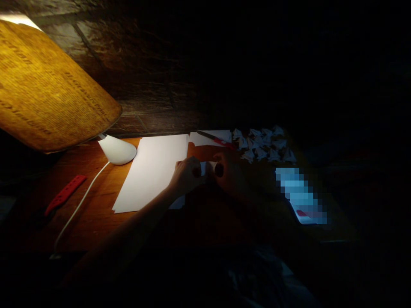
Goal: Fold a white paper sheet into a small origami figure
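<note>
A small piece of white paper [208, 168] is pinched between my two hands above the wooden table. My left hand [186, 174] grips its left side, with the thumb and fingers closed. On the other side, my right hand [228, 173] closes on the paper's right edge, mostly in shadow. Just left of and beneath my left hand lies a stack of large white sheets [150, 175]. Beyond my hands, a red-handled knife or scissors [218, 140] rests across smaller white sheets [205, 137]; which of the two I cannot tell.
Several folded paper pieces [265, 143] sit at the back right. A lit phone [300, 194] lies at the right. A lamp with a yellow-brown shade [58, 90], a white base [117, 149] and a cable [80, 201] stands left. A red power strip [66, 194] lies near the cable.
</note>
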A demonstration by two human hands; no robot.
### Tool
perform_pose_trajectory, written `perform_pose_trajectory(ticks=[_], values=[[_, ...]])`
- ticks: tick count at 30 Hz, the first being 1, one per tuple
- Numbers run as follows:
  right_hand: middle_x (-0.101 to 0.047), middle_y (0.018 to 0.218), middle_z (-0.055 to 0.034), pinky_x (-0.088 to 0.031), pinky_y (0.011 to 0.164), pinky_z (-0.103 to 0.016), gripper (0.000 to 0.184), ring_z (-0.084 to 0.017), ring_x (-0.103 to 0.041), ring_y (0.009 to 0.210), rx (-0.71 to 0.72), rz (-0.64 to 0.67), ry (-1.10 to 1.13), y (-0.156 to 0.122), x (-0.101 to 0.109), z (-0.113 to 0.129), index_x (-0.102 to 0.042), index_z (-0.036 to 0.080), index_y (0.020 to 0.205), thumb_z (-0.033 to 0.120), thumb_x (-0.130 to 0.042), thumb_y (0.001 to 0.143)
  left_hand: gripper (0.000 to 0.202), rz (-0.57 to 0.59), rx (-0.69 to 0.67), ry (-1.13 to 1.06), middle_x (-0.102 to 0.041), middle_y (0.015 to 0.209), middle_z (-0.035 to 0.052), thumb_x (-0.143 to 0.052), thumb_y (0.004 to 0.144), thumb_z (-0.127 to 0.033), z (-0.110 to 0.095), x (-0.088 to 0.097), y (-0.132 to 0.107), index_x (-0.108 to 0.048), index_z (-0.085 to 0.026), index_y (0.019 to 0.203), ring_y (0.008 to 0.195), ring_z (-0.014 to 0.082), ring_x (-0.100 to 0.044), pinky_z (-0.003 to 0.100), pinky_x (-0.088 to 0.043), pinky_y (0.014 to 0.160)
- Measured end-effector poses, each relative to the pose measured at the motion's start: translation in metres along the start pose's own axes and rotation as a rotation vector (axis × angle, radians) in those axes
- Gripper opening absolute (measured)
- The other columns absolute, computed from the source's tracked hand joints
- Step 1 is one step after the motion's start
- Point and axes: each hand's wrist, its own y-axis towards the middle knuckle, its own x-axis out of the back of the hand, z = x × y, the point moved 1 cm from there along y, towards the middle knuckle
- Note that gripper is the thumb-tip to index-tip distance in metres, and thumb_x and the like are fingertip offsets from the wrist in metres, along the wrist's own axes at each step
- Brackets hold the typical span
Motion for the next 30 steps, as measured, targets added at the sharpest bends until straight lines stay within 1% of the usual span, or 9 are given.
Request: perform_pose_trajectory(ticks=[4,6,8,12,16,18,22,27,30], values=[[-0.073,0.11,-0.0087,-0.054,0.082,-0.038,0.046,-0.028,-0.071,0.097,0.004,-0.009,0.026,0.001,0.003,-0.001,-0.056,0.023,0.118,0.018,-0.074,0.076,0.019,-0.003,-0.006,0.009,-0.065,0.084,0.0035,-0.08,0.07,-0.024,0.001,0.0,0.0,-0.062,-0.018,0.065,0.072,0.0162,-0.057,0.032,-0.044,0.068],[-0.072,0.116,-0.01,-0.054,0.084,-0.039,0.044,-0.028,-0.071,0.1,0.004,-0.012,0.05,0.001,0.003,-0.001,-0.057,0.022,0.117,0.017,-0.074,0.076,0.021,0.005,-0.01,0.012,-0.066,0.086,0.0037,-0.081,0.07,-0.025,0.001,-0.001,0.001,-0.062,-0.018,0.064,0.072,0.0163,-0.057,0.032,-0.044,0.069],[-0.073,0.113,-0.0094,-0.055,0.083,-0.038,0.043,-0.026,-0.072,0.096,0.003,0.005,0.074,0.001,0.003,-0.001,-0.057,0.022,0.116,0.016,-0.073,0.077,0.022,0.01,-0.01,0.017,-0.067,0.087,0.0041,-0.082,0.07,-0.025,0.001,0.0,0.001,-0.062,-0.018,0.064,0.072,0.0161,-0.058,0.032,-0.044,0.069],[-0.076,0.1,-0.0054,-0.055,0.079,-0.036,0.042,-0.025,-0.074,0.09,0.01,0.013,0.094,0.001,0.003,0.0,-0.057,0.023,0.114,0.014,-0.073,0.076,0.021,0.008,-0.014,0.021,-0.067,0.087,0.0042,-0.082,0.071,-0.027,0.001,0.0,0.0,-0.065,-0.018,0.065,0.071,0.0154,-0.058,0.031,-0.043,0.068],[-0.078,0.099,-0.0037,-0.055,0.079,-0.036,0.044,-0.025,-0.074,0.091,0.005,0.045,0.108,0.001,0.003,-0.001,-0.056,0.024,0.113,0.013,-0.075,0.074,0.017,0.012,-0.05,-0.002,-0.068,0.088,0.0036,-0.079,0.072,-0.027,0.001,0.001,-0.001,-0.065,-0.019,0.066,0.071,0.0154,-0.06,0.031,-0.044,0.069],[-0.078,0.097,-0.0032,-0.054,0.079,-0.035,0.045,-0.025,-0.075,0.091,0.006,0.043,0.104,0.001,0.003,-0.002,-0.057,0.024,0.112,0.012,-0.075,0.074,0.017,0.014,-0.064,-0.018,-0.068,0.085,0.003,-0.076,0.073,-0.027,0.0,0.001,-0.001,-0.063,-0.019,0.065,0.071,0.0156,-0.06,0.03,-0.043,0.067],[-0.077,0.094,-0.0029,-0.055,0.077,-0.035,0.044,-0.024,-0.074,0.087,0.009,0.05,0.128,0.001,0.004,-0.001,-0.057,0.023,0.113,0.011,-0.073,0.074,0.018,0.027,-0.065,-0.029,-0.063,0.072,0.0005,-0.073,0.074,-0.027,-0.001,0.001,-0.001,-0.059,-0.02,0.065,0.065,0.0155,-0.058,0.03,-0.04,0.063],[-0.076,0.097,-0.0022,-0.055,0.077,-0.033,0.041,-0.022,-0.073,0.088,0.052,0.132,0.129,0.001,0.013,0.006,-0.06,0.023,0.11,0.012,-0.073,0.073,0.012,0.057,-0.1,-0.012,-0.066,0.074,0.0003,-0.072,0.072,-0.025,-0.001,0.002,0.0,-0.061,-0.021,0.069,0.068,0.0165,-0.06,0.031,-0.042,0.067],[-0.076,0.104,-0.0041,-0.055,0.084,-0.035,0.039,-0.022,-0.073,0.094,0.084,0.178,0.142,0.003,0.022,0.008,-0.061,0.022,0.112,0.013,-0.072,0.076,0.01,0.101,-0.155,0.015,-0.067,0.077,0.0012,-0.072,0.071,-0.02,-0.003,0.006,0.001,-0.062,-0.02,0.067,0.072,0.0176,-0.061,0.032,-0.043,0.07]])
